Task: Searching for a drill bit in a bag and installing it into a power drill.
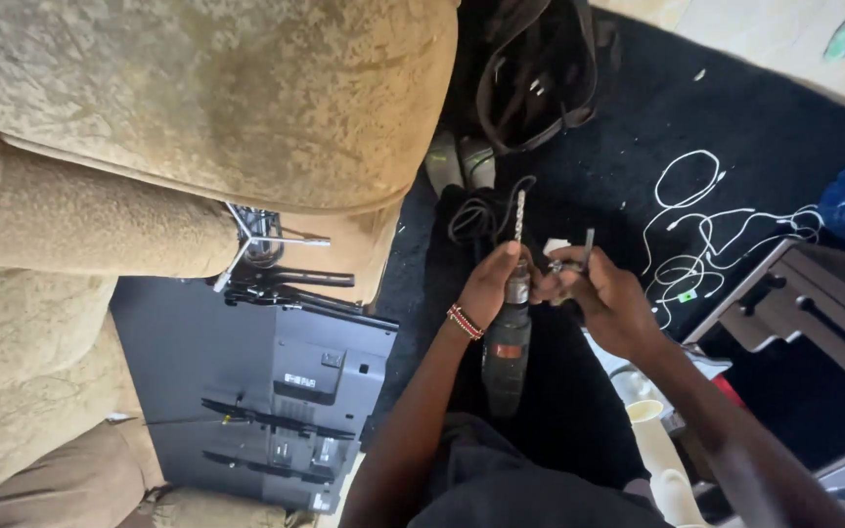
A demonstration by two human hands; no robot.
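Observation:
A dark electric drill point(508, 342) stands upright in front of me, with a long twisted bit point(518, 213) pointing away. My left hand point(489, 284), with a beaded bracelet at the wrist, grips the drill just below the chuck. My right hand point(603, 293) is closed on a small metal chuck key point(587, 249) and presses it against the side of the chuck.
A tan sofa point(198, 108) fills the upper left. A flat dark television back point(266, 391) with mounting brackets lies on the floor, a cross-shaped wrench point(256, 240) at its top. White cables point(706, 235) sprawl on black carpet. A grey bracket point(804, 303) sits right, a black bag point(535, 78) above.

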